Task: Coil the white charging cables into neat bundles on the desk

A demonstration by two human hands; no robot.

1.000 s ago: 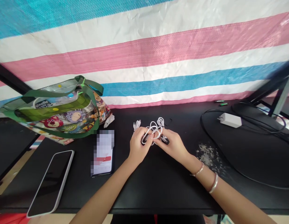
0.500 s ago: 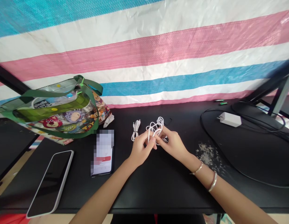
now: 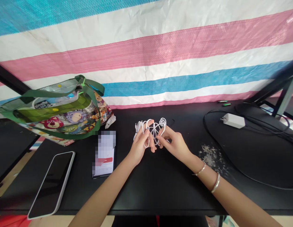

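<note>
Between my two hands a looped white cable point(image 3: 155, 128) is held above the black table. My left hand point(image 3: 142, 142) has its thumb and fingers closed on a loop at the left side. My right hand point(image 3: 172, 139) pinches the loops at the right side, its fingers curled round them. Behind my left hand lies a second bundled white cable point(image 3: 138, 125), partly covered by my fingers. The plug ends of the held cable are hidden in the grip.
Left are a clear bag with green straps point(image 3: 66, 116), a lit phone point(image 3: 105, 154) and a dark-screened phone point(image 3: 51, 186). Right are a white power adapter point(image 3: 233, 121), black cable point(image 3: 231, 164) and pale crumbs point(image 3: 213, 157). A striped sheet point(image 3: 146, 50) hangs behind the table point(image 3: 146, 192).
My left hand has moved slightly left, drawing its cable loop away from the right hand, and its fingers have spread a little. My right hand stays nearly in place.
</note>
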